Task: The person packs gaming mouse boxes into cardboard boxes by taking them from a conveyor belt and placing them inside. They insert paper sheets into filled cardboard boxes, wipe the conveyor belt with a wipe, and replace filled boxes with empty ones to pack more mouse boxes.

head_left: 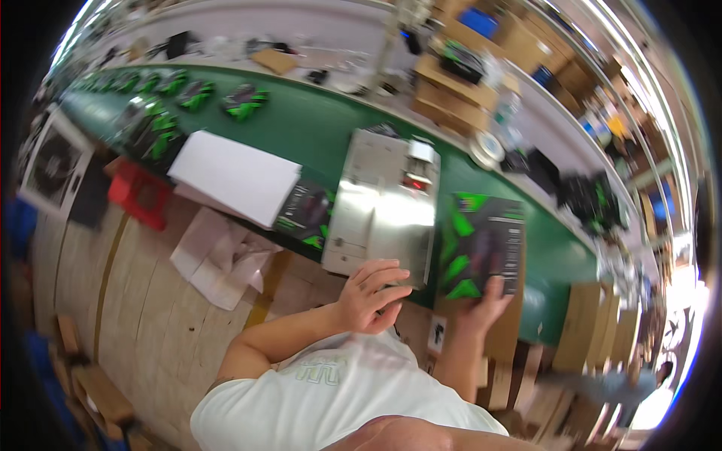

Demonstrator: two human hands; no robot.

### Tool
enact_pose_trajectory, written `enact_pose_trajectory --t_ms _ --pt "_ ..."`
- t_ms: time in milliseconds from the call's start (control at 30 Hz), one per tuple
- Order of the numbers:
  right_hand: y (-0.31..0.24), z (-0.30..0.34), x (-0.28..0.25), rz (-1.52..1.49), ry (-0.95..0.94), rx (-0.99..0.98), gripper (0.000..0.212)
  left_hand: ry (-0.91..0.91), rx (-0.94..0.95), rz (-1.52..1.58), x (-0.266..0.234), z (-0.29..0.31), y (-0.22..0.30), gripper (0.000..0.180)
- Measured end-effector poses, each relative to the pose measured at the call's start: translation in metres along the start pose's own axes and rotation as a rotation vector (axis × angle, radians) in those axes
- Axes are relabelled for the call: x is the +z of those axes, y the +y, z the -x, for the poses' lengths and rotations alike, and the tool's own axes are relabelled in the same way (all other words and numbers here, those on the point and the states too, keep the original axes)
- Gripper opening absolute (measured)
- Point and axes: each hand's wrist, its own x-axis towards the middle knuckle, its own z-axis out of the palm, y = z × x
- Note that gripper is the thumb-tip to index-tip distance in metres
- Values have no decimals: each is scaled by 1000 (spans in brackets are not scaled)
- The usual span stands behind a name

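Observation:
My right hand [487,307] grips the near end of a flat black and green printed box [481,244], held over the bench's right part. My left hand [374,295] is at the near edge of a silver metal machine [383,203], its fingers stretched and slightly bent, with nothing seen in them. Whether they touch the metal I cannot tell. A small white head with a red light [417,169] stands on the machine's far right part. Left of the machine lies another black and green box [304,214], partly under a stack of white sheets [237,177].
Several black and green packages [195,94] line the far left of the green bench [293,105]. A red stool [141,194] and a crumpled white bag [218,255] are on the floor at left. Cardboard cartons [459,94] stand at the back; a person [632,387] is far right.

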Motion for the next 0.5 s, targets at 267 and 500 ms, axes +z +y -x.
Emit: enact_pose_trajectory --t_ms 267,500 --pt "49 59 -52 350 -140 -167 85 -350 -51 -452 -14 -12 30 68" --pt "18 -1 -40 951 -559 -562 69 -383 -29 -504 -32 -40 10 68"
